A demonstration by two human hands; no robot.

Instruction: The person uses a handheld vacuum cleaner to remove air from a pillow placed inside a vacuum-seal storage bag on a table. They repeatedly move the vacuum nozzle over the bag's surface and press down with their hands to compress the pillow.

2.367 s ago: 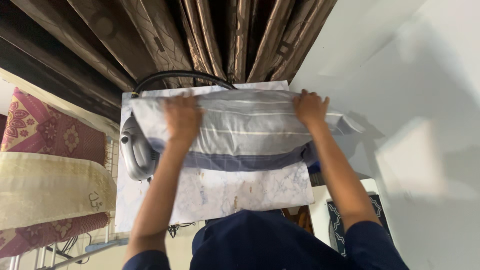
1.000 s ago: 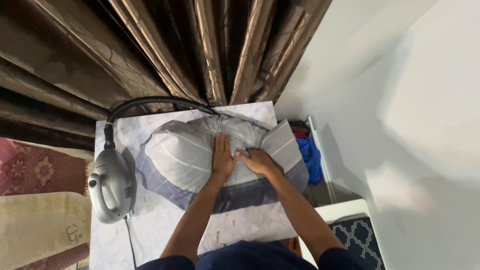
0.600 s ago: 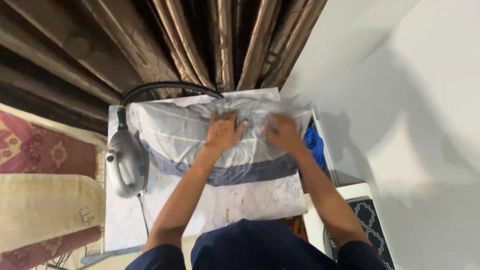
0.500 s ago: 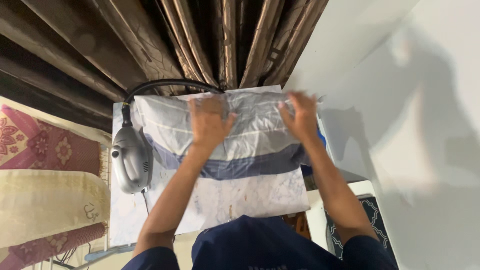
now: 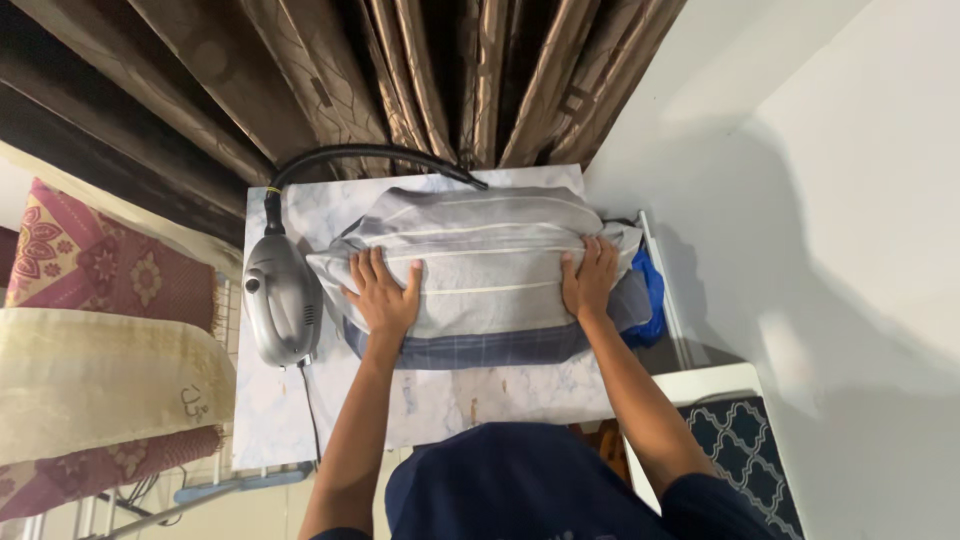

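Folded cloth (image 5: 480, 275) lying crosswise, hands flat on ends

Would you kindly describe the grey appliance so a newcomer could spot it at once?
Find the marble-patterned table below the brown curtains. Left of the striped folded cloth under both hands lies the handheld steamer, the only hard, glossy grey thing there, with a black hose arching from its top.

Brown patterned curtains (image 5: 420, 80), white wall (image 5: 840, 200), marble-patterned table (image 5: 500, 395), dark patterned rug (image 5: 750, 450)
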